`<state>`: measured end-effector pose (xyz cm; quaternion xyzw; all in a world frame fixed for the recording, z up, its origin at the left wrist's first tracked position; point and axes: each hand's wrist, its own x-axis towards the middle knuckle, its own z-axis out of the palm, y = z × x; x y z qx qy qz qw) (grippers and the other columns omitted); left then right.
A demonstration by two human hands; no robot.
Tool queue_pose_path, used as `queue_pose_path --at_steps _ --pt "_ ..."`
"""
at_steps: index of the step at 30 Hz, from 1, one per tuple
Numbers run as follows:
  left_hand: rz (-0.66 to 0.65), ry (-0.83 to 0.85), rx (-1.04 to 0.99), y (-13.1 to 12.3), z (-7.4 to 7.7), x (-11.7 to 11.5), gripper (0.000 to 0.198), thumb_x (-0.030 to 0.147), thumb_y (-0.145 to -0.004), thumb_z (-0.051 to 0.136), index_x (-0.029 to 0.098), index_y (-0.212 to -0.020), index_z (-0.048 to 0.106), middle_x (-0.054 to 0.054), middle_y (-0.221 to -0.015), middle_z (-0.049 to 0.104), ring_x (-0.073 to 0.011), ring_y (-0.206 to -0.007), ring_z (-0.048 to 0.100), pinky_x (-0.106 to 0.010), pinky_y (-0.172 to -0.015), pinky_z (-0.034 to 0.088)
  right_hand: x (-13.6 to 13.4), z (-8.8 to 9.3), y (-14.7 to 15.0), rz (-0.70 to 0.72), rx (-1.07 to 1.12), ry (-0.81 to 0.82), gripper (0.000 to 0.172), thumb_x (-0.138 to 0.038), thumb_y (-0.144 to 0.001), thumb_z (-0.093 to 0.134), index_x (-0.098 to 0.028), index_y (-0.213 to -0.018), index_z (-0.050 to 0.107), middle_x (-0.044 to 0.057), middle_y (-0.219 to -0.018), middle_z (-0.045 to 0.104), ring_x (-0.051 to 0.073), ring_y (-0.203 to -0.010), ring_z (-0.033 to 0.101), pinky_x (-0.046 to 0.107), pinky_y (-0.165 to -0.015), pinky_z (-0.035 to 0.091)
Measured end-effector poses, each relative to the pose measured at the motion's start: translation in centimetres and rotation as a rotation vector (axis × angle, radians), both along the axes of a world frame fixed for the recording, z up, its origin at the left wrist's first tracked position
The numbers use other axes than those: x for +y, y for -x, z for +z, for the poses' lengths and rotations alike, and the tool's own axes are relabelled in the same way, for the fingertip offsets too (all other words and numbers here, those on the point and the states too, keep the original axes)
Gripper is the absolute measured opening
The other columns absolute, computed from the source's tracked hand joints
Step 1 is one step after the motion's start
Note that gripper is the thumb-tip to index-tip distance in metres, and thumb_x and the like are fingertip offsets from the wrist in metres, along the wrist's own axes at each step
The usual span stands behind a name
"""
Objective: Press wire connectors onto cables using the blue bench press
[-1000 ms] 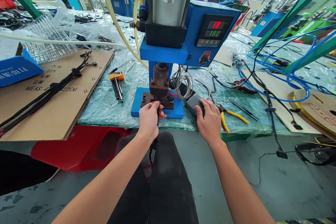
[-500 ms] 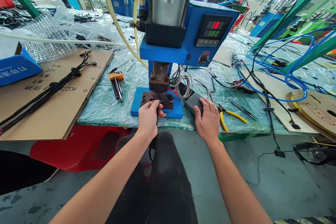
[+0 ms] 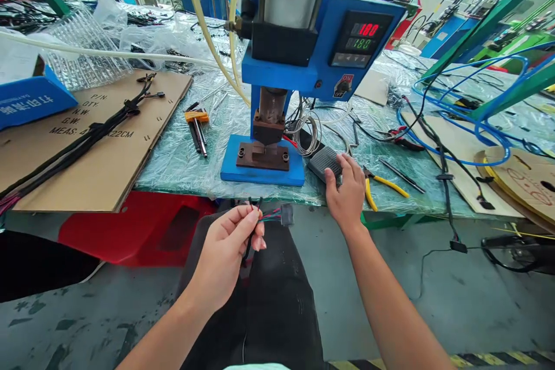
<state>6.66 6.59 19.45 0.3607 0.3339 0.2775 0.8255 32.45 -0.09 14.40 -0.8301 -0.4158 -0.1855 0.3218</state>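
My left hand (image 3: 229, 243) is closed in a pinch on a wire harness, held over my lap just in front of the table edge. From its fingertips, thin coloured wires lead right to a black connector (image 3: 287, 215), while black cable hangs below the hand. My right hand (image 3: 347, 193), fingers outstretched, rests on the right side of a grey ribbed pedal (image 3: 326, 162) lying on the table. Between and beyond my hands stands a blue press (image 3: 277, 72), its brown die block (image 3: 269, 129) above a brown lower plate (image 3: 275, 163). The display on the press is lit.
Yellow-handled pliers (image 3: 390, 186) lie right of the pedal. An orange hex key holder (image 3: 196, 117) sits left of the press. Cardboard (image 3: 108, 170) bearing a black cable bundle (image 3: 97, 130) covers the left side. A cardboard reel (image 3: 520, 176) stands at far right.
My left hand has drawn back from the press plate towards my lap with the wire harness, bringing the black connector into sight. My right hand stays on the pedal.
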Motion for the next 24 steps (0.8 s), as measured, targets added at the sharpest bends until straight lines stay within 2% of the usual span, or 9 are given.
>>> queue_pose_path --at_steps 3,5,7,9,12,19,24 --pt "-0.014 0.043 0.004 1.8 0.1 -1.1 0.021 0.035 -0.08 0.075 0.016 -0.08 0.066 0.002 -0.062 0.06 -0.0078 -0.055 0.052 -0.02 -0.061 0.048 -0.4 1.8 3.1 0.056 0.145 -0.181 0.039 -0.039 -0.095 0.052 -0.019 -0.128 0.059 0.014 -0.134 0.058 0.027 -0.129 0.049 0.047 -0.11 0.037" --pt "-0.024 0.046 0.011 2.4 0.1 -1.6 0.022 0.036 -0.08 0.075 0.016 -0.079 0.066 0.002 -0.06 0.06 -0.008 -0.055 0.052 -0.02 -0.062 0.048 -0.8 3.9 6.3 0.178 0.407 -0.244 0.035 -0.039 -0.095 0.055 -0.021 -0.124 0.061 0.011 -0.122 0.065 0.024 -0.115 0.059 0.041 -0.101 0.046" --pt "-0.039 0.045 0.02 2.8 0.1 -1.9 0.023 0.036 -0.08 0.075 0.016 -0.08 0.066 0.002 -0.06 0.061 -0.0081 -0.055 0.053 -0.02 -0.061 0.047 -1.3 6.2 9.4 0.387 0.724 -0.137 0.03 -0.04 -0.095 0.056 -0.023 -0.118 0.065 0.007 -0.114 0.069 0.021 -0.105 0.064 0.036 -0.095 0.049" --pt "-0.049 0.038 0.028 3.0 0.0 -2.0 0.023 0.036 -0.08 0.075 0.016 -0.081 0.065 0.002 -0.06 0.061 -0.0081 -0.056 0.053 -0.019 -0.059 0.045 -1.8 8.2 11.9 0.576 0.964 0.023 0.028 -0.04 -0.094 0.058 -0.024 -0.116 0.066 0.005 -0.114 0.07 0.019 -0.103 0.065 0.033 -0.092 0.05" --pt "-0.068 0.006 0.039 3.3 -0.2 -2.1 0.023 0.037 -0.081 0.075 0.016 -0.085 0.066 0.001 -0.064 0.063 -0.0083 -0.058 0.054 -0.018 -0.056 0.042 -2.1 10.1 13.7 0.696 1.154 0.113 0.027 -0.038 -0.095 0.058 -0.023 -0.115 0.067 0.004 -0.112 0.071 0.018 -0.103 0.065 0.029 -0.089 0.052" --pt "-0.126 -0.062 0.043 3.8 -0.9 -2.5 0.022 0.038 -0.086 0.07 0.016 -0.087 0.066 0.001 -0.067 0.064 -0.0083 -0.06 0.053 -0.019 -0.058 0.042 -2.3 10.4 14.3 0.652 1.124 0.223 0.02 -0.033 -0.096 0.056 -0.023 -0.107 0.069 0.001 -0.098 0.073 0.015 -0.092 0.066 0.026 -0.082 0.053" --pt "-0.178 -0.134 0.077 3.8 -0.8 -2.8 0.023 0.039 -0.087 0.068 0.016 -0.09 0.068 0.0 -0.07 0.066 -0.0091 -0.062 0.055 -0.02 -0.061 0.044 -2.5 10.2 14.7 0.578 1.011 0.28 0.014 -0.028 -0.092 0.059 -0.023 -0.098 0.072 0.0 -0.091 0.074 0.015 -0.09 0.066 0.028 -0.085 0.051"
